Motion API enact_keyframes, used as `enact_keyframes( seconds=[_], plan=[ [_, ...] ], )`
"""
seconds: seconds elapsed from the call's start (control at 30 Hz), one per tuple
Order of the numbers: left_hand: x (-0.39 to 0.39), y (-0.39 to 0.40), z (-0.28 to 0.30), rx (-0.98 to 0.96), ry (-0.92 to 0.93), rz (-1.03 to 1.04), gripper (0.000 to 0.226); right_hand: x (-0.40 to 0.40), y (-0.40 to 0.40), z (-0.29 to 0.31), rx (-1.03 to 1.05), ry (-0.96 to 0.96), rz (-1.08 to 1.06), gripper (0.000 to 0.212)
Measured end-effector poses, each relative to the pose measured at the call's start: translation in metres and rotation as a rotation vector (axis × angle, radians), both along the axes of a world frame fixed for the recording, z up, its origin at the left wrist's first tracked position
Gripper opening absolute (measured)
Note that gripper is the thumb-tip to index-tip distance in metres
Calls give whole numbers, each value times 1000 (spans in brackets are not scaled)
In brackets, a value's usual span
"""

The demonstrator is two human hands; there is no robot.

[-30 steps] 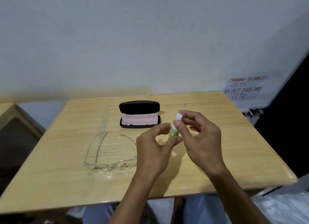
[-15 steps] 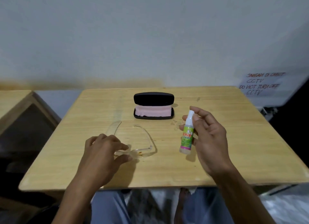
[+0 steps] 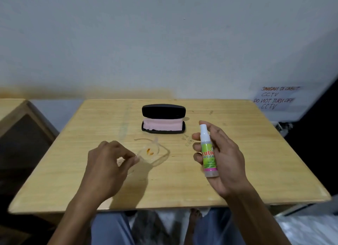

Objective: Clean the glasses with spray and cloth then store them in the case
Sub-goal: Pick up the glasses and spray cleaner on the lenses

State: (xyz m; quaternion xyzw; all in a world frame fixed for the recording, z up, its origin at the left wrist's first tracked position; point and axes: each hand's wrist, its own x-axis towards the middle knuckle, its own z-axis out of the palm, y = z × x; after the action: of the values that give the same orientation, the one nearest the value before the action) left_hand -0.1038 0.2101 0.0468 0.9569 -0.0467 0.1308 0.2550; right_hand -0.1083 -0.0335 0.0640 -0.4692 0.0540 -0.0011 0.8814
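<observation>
The table (image 3: 237,171) is showing pale wood with a smooth, faintly glossy finish and visible grain. The case (image 3: 163,111) is looking like matt black plastic, and the cloth (image 3: 162,125) inside is appearing soft and pink. The glasses (image 3: 150,153) are clear, shiny plastic; the bottle (image 3: 208,153) is carrying a glossy label.

Spray bottle (image 3: 209,149): a second ago gripped between both hands at frame centre; now in right hand (image 3: 222,159) alone, upright, right of centre. Left hand (image 3: 108,164): released bottle, shifted to lower left of centre, fingers pinching clear glasses (image 3: 150,154), now tilted and partly raised off table (image 3: 256,153).
</observation>
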Motion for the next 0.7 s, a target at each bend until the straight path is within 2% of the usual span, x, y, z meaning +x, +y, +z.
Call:
enact_keyframes(
  seconds=[0.1, 0.17, 0.27, 0.4, 0.47, 0.6, 0.7],
  plan=[
    [-4, -5, 19, -487, 50, 117, 6, -2, 0, 8, 61, -34, 43, 33],
    [-5, -8, 28, -816, 109, 139, 5, -3, 0, 14, 19, -67, 51, 33],
    [-3, -13, 36, -1117, 181, 134, 23, -8, 5, 22, -127, -179, 41, 29],
    [-4, -20, 40, -1256, 353, 135, 18, -15, 16, 28, -391, -302, -48, 26],
    [-6, -23, 40, -1279, 386, 131, 27, -16, 20, 28, -461, -348, -59, 23],
    [-7, -28, 39, -1315, 392, 136, 52, -15, 25, 25, -635, -413, -49, 34],
    [-9, -30, 40, -1324, 408, 126, 43, -17, 27, 25, -799, -485, -76, 36]
  ],
)
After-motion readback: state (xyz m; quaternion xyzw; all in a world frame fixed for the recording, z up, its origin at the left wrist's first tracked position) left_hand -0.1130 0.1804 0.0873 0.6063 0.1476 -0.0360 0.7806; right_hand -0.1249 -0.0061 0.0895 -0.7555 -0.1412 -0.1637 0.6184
